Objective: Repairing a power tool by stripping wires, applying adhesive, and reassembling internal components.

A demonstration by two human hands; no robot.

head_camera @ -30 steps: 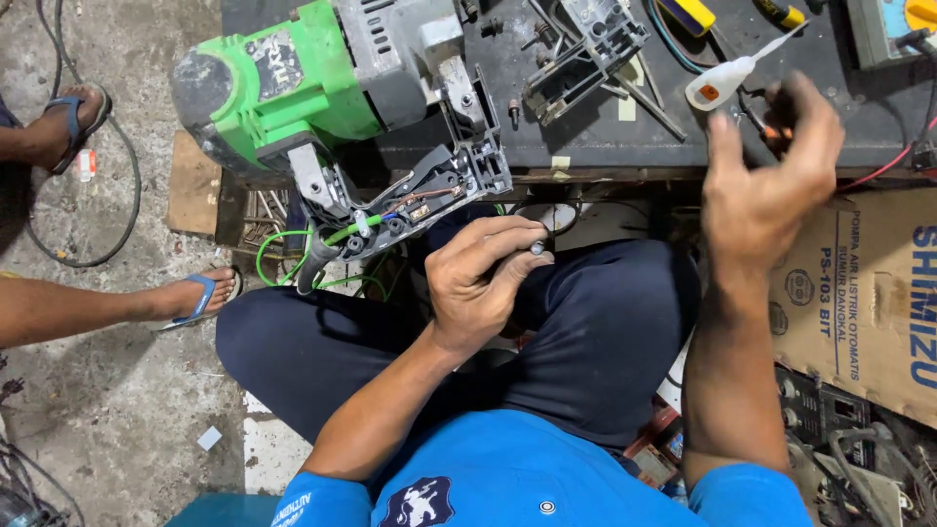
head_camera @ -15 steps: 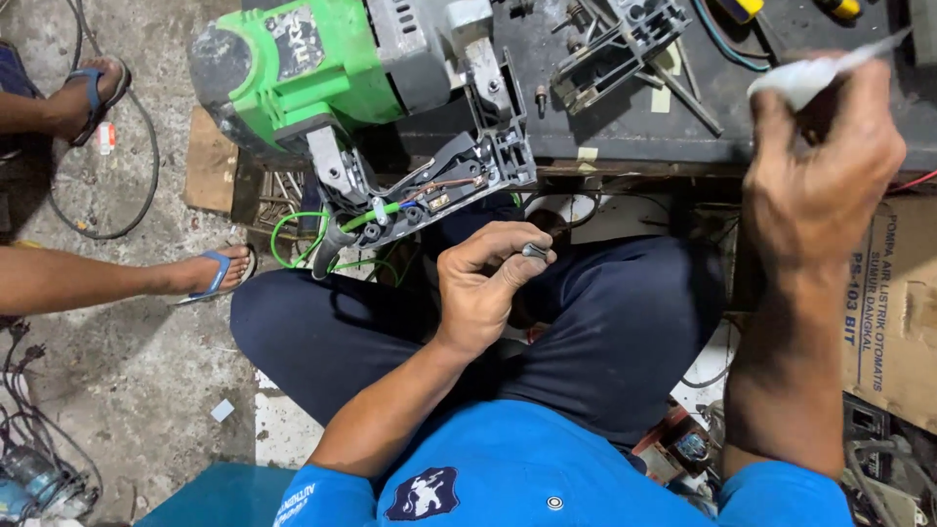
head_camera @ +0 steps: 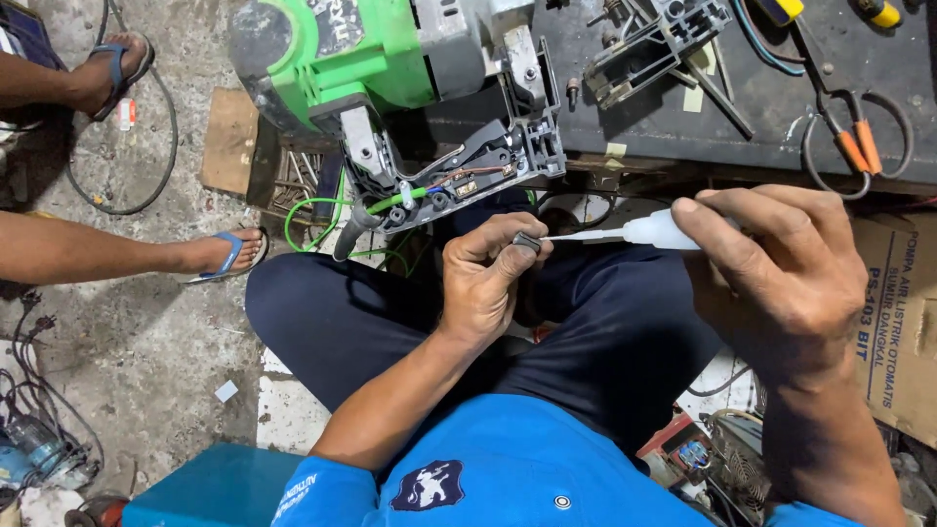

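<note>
Head view, left hand (head_camera: 483, 283) grip pinching small dark part (head_camera: 527, 240), right hand (head_camera: 781, 283) grip squeezing white nozzle bottle (head_camera: 634, 232) at bench edge (head_camera: 742, 174)

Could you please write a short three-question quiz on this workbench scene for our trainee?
1. True or false: the left hand pinches a small dark part between its fingertips.
2. What does the nozzle of the white squeeze tube in the right hand point at? A) the small dark part B) the orange-handled pliers C) the cardboard box
3. Fill in: the opened power tool at the bench edge has a ____ housing.

Key: 1 true; 2 A; 3 green.
</note>
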